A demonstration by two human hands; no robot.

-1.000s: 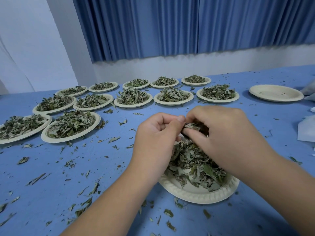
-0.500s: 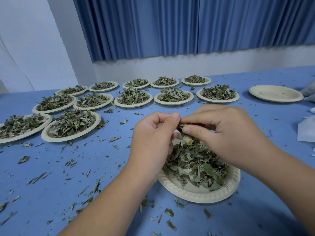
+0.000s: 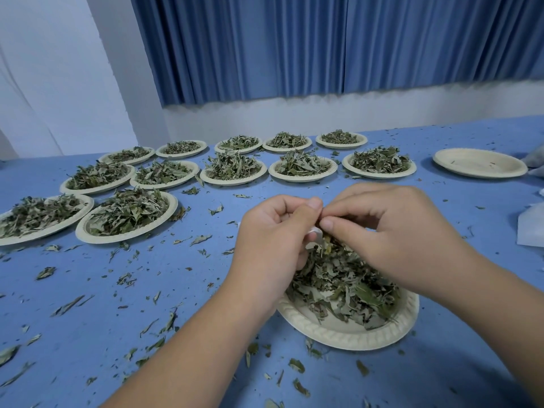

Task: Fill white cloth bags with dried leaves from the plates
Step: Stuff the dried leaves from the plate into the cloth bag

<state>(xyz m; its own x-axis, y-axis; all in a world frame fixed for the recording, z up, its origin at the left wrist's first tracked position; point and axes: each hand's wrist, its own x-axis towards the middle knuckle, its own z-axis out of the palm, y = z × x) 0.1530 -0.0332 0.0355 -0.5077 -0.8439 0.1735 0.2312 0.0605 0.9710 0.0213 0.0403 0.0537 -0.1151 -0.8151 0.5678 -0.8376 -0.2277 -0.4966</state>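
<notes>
Fingers [image 3: 306,210] of left hand [image 3: 273,240] grip mostly hidden white bag [image 3: 313,232]; right hand [image 3: 394,234] pinches, what unclear.

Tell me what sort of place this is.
Likely a plain workroom or classroom set up for packing herbs by hand: a long blue-covered table, rows of paper plates heaped with dried leaves, and a blue curtain on a white wall.

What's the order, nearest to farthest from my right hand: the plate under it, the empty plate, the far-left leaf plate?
From the right hand:
1. plate under it, directly below.
2. empty plate, back right.
3. far-left leaf plate, at the left edge.
</notes>
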